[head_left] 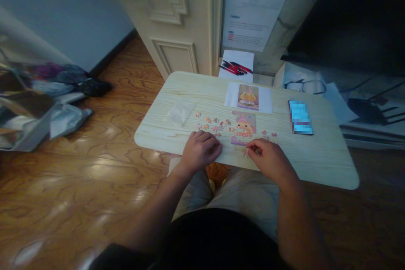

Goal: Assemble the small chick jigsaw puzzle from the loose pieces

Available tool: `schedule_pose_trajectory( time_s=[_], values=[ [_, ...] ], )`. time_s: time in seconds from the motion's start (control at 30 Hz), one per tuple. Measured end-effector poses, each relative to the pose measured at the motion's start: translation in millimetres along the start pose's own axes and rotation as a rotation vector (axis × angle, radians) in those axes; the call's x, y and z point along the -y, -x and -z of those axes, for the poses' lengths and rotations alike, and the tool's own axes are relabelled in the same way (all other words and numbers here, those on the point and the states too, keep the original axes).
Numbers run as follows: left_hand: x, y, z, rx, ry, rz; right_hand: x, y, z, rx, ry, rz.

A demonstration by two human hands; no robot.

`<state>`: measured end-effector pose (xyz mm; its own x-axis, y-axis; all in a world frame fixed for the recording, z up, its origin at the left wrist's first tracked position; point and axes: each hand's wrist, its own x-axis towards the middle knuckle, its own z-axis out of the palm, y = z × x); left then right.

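Note:
A partly assembled jigsaw puzzle [243,128] lies on the table, showing an orange cartoon figure on a pinkish ground, with gaps inside. Just below its lower edge, my right hand [268,158] pinches a small puzzle piece [246,152] between thumb and fingertips. My left hand [201,148] rests on the table's near edge, its fingers curled in, with nothing seen in it. Several loose puzzle pieces [215,128] are scattered above that hand, left of the puzzle. A few more pieces [264,133] lie to the puzzle's right.
Behind the puzzle lies a reference picture [248,97] on white paper. A clear plastic bag [180,112] is on the left of the table [329,156], a lit phone [300,117] on the right. Red and black pens [236,68] and glasses [305,86] sit beyond the far edge.

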<state>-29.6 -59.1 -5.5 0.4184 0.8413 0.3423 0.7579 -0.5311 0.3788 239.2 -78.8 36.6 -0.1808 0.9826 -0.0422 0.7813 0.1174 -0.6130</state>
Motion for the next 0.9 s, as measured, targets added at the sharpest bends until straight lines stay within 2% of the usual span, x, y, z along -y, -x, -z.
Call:
schedule_pose_trajectory(
  time_s=[0.2, 0.63, 0.9],
  values=[
    [13.3, -4.8, 9.3, -0.017, -0.051, 0.132, -2.0, 0.7, 1.6, -0.013, 0.001, 0.009],
    [15.0, -11.0, 0.8, -0.016, -0.072, 0.137, 0.2, 0.8, 3.1, -0.028, -0.017, 0.004],
    [17.3, -19.1, 5.8, 0.044, -0.036, 0.113, -3.3, 1.3, 4.7, -0.06, -0.039, -0.012]
  ],
)
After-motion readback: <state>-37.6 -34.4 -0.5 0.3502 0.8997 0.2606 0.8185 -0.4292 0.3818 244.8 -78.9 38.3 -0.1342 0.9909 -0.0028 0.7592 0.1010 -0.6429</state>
